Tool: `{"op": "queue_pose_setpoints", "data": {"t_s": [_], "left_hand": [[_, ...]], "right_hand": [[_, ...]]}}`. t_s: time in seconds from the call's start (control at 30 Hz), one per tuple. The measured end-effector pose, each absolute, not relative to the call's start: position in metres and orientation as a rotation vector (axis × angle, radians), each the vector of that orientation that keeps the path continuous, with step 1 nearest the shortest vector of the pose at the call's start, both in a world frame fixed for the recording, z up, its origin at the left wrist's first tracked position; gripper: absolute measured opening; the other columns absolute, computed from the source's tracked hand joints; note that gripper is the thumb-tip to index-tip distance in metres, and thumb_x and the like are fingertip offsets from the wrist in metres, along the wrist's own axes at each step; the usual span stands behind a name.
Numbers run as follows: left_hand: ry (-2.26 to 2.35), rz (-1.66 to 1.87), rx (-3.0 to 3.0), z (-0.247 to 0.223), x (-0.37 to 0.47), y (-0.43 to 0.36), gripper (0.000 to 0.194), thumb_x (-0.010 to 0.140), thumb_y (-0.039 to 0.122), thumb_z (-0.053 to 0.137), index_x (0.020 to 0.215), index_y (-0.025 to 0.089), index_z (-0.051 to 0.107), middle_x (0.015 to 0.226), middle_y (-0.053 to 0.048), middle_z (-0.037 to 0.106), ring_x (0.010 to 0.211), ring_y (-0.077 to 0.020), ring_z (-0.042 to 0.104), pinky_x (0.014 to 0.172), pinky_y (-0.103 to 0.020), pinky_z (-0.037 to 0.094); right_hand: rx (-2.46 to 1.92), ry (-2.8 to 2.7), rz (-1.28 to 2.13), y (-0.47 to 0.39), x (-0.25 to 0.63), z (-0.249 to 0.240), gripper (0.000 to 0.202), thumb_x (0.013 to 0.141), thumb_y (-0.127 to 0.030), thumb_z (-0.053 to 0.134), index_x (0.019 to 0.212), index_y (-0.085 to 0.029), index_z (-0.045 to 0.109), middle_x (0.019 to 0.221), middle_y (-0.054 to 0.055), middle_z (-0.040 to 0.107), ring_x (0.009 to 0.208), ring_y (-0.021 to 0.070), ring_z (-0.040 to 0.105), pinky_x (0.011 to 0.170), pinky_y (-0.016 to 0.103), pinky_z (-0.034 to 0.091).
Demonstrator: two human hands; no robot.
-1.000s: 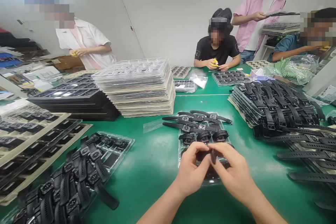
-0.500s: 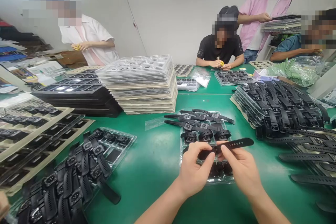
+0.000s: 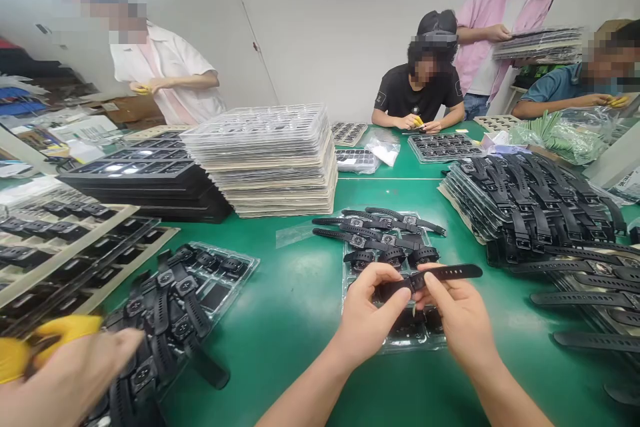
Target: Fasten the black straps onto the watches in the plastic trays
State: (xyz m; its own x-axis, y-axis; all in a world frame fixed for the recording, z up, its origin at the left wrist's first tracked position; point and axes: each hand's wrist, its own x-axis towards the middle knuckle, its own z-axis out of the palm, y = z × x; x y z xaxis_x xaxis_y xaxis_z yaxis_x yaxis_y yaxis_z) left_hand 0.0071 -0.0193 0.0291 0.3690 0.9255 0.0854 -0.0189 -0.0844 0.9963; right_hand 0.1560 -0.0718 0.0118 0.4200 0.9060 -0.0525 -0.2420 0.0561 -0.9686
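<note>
Between my two hands is a black smartwatch (image 3: 453,273), its perforated strap end pointing out to the right. My left hand (image 3: 373,310) is closed around the watch's left part, thumb near the middle. With thumb and fingers my right hand (image 3: 455,307) pinches the strap close to where it joins the case. Below and behind them lies a clear plastic tray (image 3: 345,280) with black watches in its pockets. Across its far end several watches with straps laid out (image 3: 387,239) rest. My fingers hide part of the held watch and the near tray pockets.
To the left, watches (image 3: 185,327) lie heaped on another clear tray, where a co-worker's hand with yellow finger covers (image 3: 65,360) reaches in. A tall stack of trays (image 3: 270,160) stands behind. Watches cover stacked trays (image 3: 540,200) on the right. Several people work across the green table.
A co-worker's hand with yellow finger covers has come in from the left over the heaped watches. My own hands have barely moved and keep hold of the watch.
</note>
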Motion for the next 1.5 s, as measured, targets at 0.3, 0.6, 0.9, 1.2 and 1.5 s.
{"op": "queue_pose_setpoints", "data": {"t_s": [0.3, 0.6, 0.9, 1.2, 1.5], "left_hand": [[0.94, 0.988, 1.379, 0.031, 0.01, -0.018, 0.012, 0.077, 0.021, 0.078, 0.082, 0.02, 0.067, 0.082, -0.002, 0.067, 0.081, -0.0186, 0.061, 0.077, -0.03, 0.046], [0.549, 0.816, 0.954, 0.031, 0.008, -0.013, 0.042, 0.074, 0.032, 0.087, 0.081, 0.022, 0.046, 0.076, 0.0, 0.072, 0.071, -0.0169, 0.066, 0.075, -0.032, 0.047], [0.546, 0.878, 0.827, 0.023, 0.012, -0.014, 0.046, 0.071, 0.026, 0.091, 0.078, 0.02, 0.046, 0.064, 0.006, 0.068, 0.061, -0.0104, 0.061, 0.066, -0.023, 0.045], [0.716, 0.947, 0.86, 0.022, 0.015, -0.014, 0.044, 0.06, 0.028, 0.095, 0.071, 0.018, 0.053, 0.067, 0.003, 0.069, 0.064, -0.0102, 0.061, 0.068, -0.023, 0.046], [0.752, 0.92, 0.956, 0.021, 0.014, -0.017, 0.038, 0.073, 0.031, 0.089, 0.081, 0.02, 0.054, 0.085, 0.0, 0.072, 0.08, -0.0123, 0.062, 0.077, -0.025, 0.046]], "right_hand": [[-1.3, -0.84, 0.907, -0.075, 0.152, 0.009, 0.041, 0.088, -0.056, 0.072, 0.102, -0.018, 0.075, 0.076, 0.005, 0.072, 0.068, 0.0216, 0.067, 0.066, 0.033, 0.058], [-1.113, -0.687, 1.139, -0.072, 0.157, 0.017, 0.038, 0.079, -0.051, 0.082, 0.092, -0.016, 0.077, 0.066, 0.004, 0.07, 0.061, 0.0187, 0.066, 0.056, 0.029, 0.058], [-1.316, -0.949, 0.779, -0.079, 0.154, 0.013, 0.026, 0.09, -0.044, 0.073, 0.101, -0.021, 0.079, 0.092, 0.009, 0.075, 0.068, 0.0206, 0.069, 0.061, 0.033, 0.061], [-1.39, -1.183, 0.474, -0.082, 0.157, 0.009, 0.018, 0.094, -0.034, 0.066, 0.103, -0.026, 0.08, 0.098, 0.008, 0.077, 0.079, 0.0251, 0.073, 0.074, 0.039, 0.063], [-1.423, -1.08, 0.733, -0.077, 0.156, 0.006, 0.026, 0.093, -0.044, 0.067, 0.103, -0.022, 0.076, 0.096, 0.009, 0.076, 0.077, 0.0236, 0.072, 0.066, 0.034, 0.061]]}}
